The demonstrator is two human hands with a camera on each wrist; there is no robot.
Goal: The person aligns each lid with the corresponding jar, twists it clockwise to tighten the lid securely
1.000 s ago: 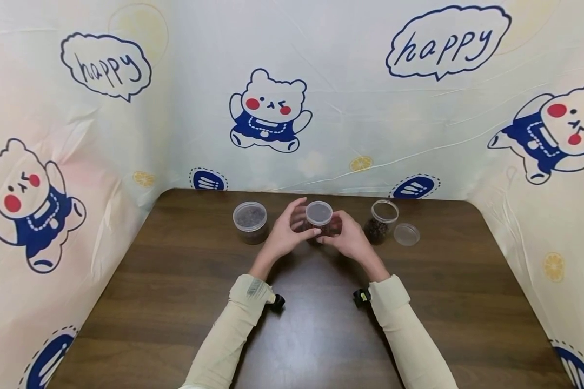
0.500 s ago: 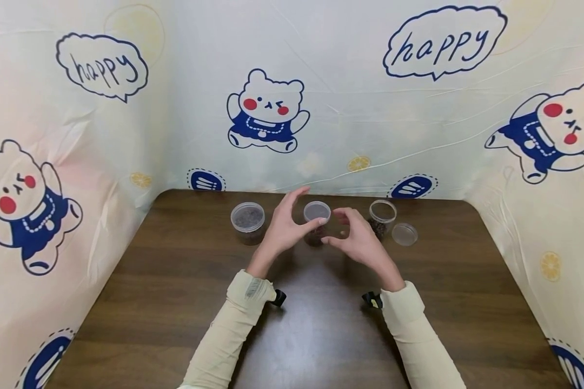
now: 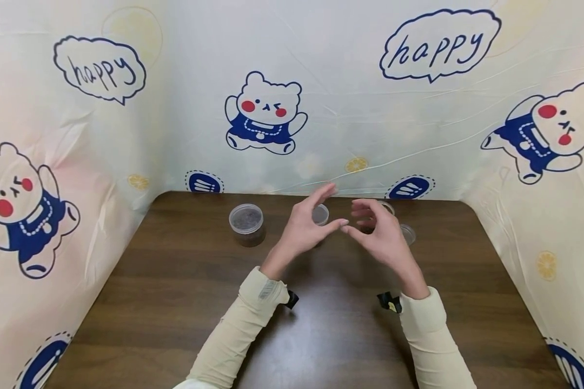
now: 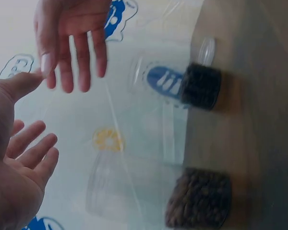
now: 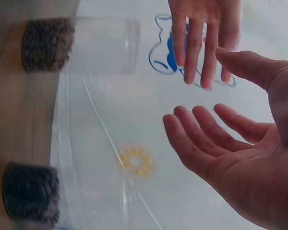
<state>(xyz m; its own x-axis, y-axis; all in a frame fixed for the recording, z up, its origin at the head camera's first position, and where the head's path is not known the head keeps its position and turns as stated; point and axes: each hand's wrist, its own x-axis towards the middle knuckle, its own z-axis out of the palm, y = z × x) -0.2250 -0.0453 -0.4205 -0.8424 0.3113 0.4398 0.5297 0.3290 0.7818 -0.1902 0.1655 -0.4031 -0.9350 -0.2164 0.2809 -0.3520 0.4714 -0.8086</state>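
Note:
My left hand [image 3: 304,224] hovers in front of the middle jar, thumb and fingers spread and holding nothing. To its right my right hand [image 3: 386,237] is raised too, fingers slightly bent around nothing. The thumb tips come close together; I cannot tell if they touch. The clear middle jar [image 4: 199,199], partly full of brown bean-like pieces, stands upright behind the left hand, its lid [image 3: 322,214] on top. A second clear jar [image 4: 200,86] with dark contents has no lid on and is mostly hidden behind my right hand in the head view.
A loose clear lid [image 3: 408,233] lies right of the uncovered jar. On the left stands a wider, lidded jar [image 3: 246,224] with dark contents. The brown wooden table [image 3: 175,302] ends at a printed cloth backdrop [image 3: 350,119] just behind the jars.
Both hands have let go of the middle jar and moved up and right, the right hand further. The middle jar stays standing on the table.

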